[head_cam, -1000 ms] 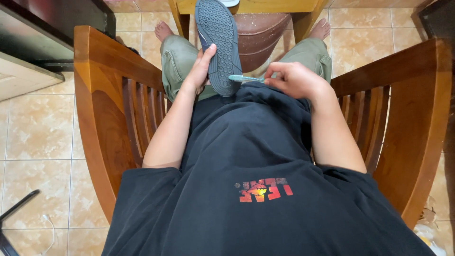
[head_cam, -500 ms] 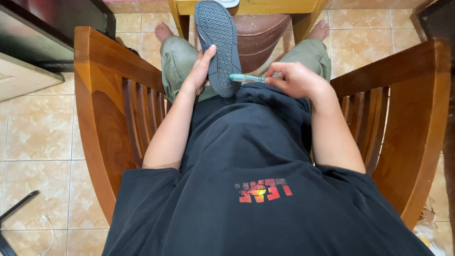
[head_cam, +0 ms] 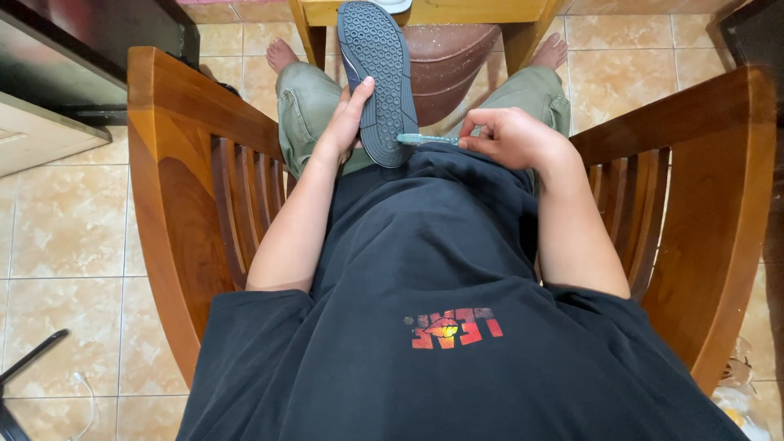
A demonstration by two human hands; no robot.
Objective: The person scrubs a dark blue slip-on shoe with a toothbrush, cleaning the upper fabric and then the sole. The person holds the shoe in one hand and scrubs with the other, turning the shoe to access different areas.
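Grey rubber sole up, the shoe [head_cam: 377, 77] stands on its heel in the lap, toe pointing away. Left hand [head_cam: 349, 118] clasps its left edge, thumb laid across the tread. Right hand [head_cam: 510, 139] pinches a teal toothbrush [head_cam: 426, 140], whose head touches the sole's heel end. Wooden chair [head_cam: 184, 188] arms flank the person; a brown stool [head_cam: 453, 57] stands beyond the knees on tiled floor [head_cam: 69, 220].

Wooden armchair [head_cam: 204, 204] on tiled floor [head_cam: 73, 220]
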